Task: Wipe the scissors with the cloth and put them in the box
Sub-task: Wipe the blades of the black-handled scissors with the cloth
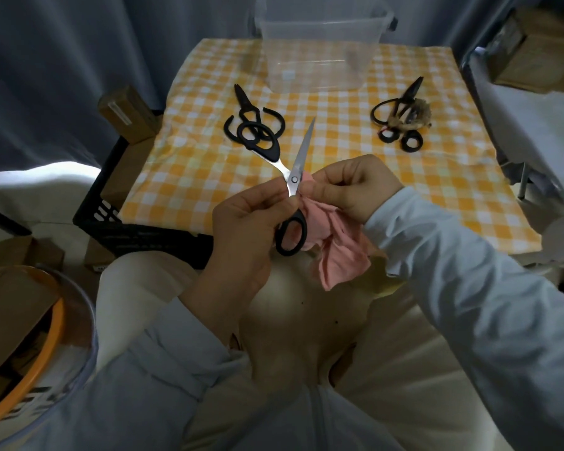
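A: Head view. Left hand [245,219]?
B: Fingers curled, pinching the scissors [302,151] just below the pivot. Black handle loop hangs under the fingertips, and one steel blade points up and away from the person.
A: Right hand [352,187]?
B: Clamped on the pink cloth [339,252], thumb and fingers pressing it against the scissors at the pivot. The rest of the cloth dangles below the wrist.
A: Where is all that?
B: Held in the air between both hands, over the near edge of the checked table [437,196].
A: Box [319,50]?
B: Clear and open-topped at the far edge, well apart from the hands.
A: Other stuff?
B: Black pair [251,122] lying left, second black pair [401,105] lying right.
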`<move>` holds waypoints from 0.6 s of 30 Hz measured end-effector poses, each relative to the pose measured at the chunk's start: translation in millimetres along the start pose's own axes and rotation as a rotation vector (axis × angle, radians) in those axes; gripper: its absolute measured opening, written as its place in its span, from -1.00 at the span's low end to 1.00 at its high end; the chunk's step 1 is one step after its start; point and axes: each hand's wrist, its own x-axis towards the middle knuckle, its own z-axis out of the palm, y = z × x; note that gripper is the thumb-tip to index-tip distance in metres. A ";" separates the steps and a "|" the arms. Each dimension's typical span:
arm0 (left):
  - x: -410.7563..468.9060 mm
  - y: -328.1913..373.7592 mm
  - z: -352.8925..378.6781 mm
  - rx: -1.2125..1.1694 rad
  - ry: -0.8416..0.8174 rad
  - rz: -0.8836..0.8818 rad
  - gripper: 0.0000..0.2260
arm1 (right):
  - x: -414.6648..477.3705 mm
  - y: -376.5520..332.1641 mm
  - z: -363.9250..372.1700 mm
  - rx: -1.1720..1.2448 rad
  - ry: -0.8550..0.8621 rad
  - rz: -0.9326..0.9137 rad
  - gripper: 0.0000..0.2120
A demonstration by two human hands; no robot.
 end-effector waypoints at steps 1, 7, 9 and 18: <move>0.7 0.2 -0.9 -0.008 -0.009 -0.010 -0.79 | -0.8 0.4 -5.2 0.014 -0.053 0.007 -0.91; -3.3 -2.0 1.9 0.041 -0.040 0.071 -0.75 | 2.5 1.4 1.1 0.002 0.053 0.014 -0.88; -3.0 -1.0 1.5 0.038 -0.046 0.067 -0.74 | 4.3 2.4 5.8 0.050 0.099 0.010 -0.86; -1.3 2.1 -1.4 0.015 -0.021 0.033 -0.78 | 0.3 -2.9 -1.7 0.051 0.020 -0.032 -0.92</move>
